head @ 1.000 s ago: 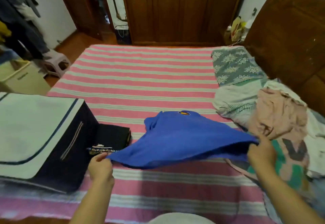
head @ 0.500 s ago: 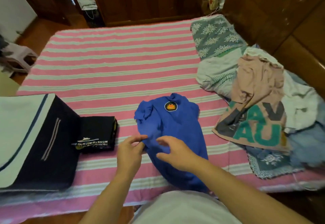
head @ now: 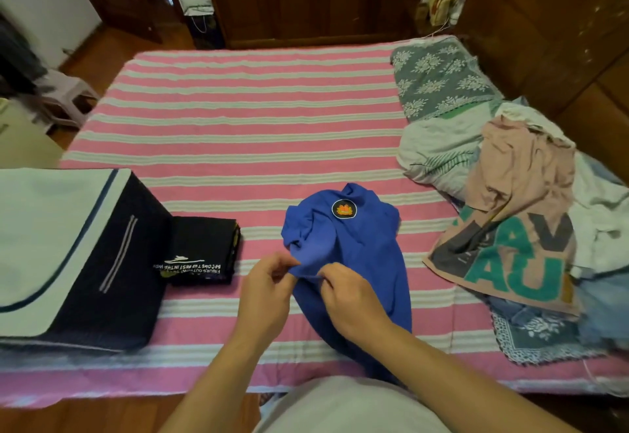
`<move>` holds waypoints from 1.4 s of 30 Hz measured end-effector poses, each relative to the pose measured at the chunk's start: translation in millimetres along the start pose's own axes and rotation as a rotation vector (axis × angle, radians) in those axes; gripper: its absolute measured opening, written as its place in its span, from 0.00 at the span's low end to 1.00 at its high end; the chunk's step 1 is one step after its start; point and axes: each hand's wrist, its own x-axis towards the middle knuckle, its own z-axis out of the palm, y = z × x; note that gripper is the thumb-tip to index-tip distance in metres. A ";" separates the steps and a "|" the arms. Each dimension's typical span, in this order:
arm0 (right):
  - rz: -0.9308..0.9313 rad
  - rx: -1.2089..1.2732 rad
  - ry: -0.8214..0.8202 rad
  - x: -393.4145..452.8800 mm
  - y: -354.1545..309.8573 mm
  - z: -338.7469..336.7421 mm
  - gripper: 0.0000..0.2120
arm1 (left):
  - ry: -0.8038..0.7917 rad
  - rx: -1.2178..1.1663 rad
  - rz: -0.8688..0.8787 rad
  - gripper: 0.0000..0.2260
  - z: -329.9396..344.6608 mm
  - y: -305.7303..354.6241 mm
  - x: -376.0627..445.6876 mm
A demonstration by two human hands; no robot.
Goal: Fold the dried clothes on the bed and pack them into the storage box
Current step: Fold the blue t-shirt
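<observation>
Pink-striped bed (head: 238,133) under me: my left hand (head: 263,291) and right hand (head: 352,300) pinch the blue shirt (head: 360,255) lying crumpled mid-bed, between the storage box (head: 68,255) and the clothes pile (head: 531,201).

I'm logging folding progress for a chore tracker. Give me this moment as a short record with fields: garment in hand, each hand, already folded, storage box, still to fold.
garment in hand: blue shirt with a round badge, bunched on the striped bed
left hand: pinches the shirt's near edge
right hand: pinches the same edge, close beside the left
already folded: black garment, lying against the box
storage box: dark, pale lid on top, at the bed's left
still to fold: pile of clothes at the right
</observation>
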 end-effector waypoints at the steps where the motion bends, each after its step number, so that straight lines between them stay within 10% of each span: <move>1: 0.029 0.028 0.040 0.3 0.0 -1.2 0.10 | 0.031 -0.034 -0.021 0.10 1.7 -0.6 -1.9; 8: -0.218 -0.112 0.072 17.9 -21.0 -31.5 0.09 | 0.125 -0.024 -0.097 0.19 25.9 -17.3 -1.7; 20: 0.069 0.429 0.852 122.5 -66.3 -239.5 0.15 | 0.231 0.559 -0.359 0.09 -34.6 -71.6 83.9; 27: 0.306 0.383 1.191 119.5 -20.5 -321.4 0.09 | 0.399 0.308 -0.020 0.04 -60.3 16.1 160.2; 36: 0.848 0.124 0.852 24.1 134.3 -201.5 0.04 | -0.681 1.121 0.423 0.24 -40.8 -31.3 110.0; 42: 0.994 0.047 0.799 -18.3 172.4 -165.8 0.09 | 0.111 0.905 -0.325 0.11 -53.4 -102.2 92.5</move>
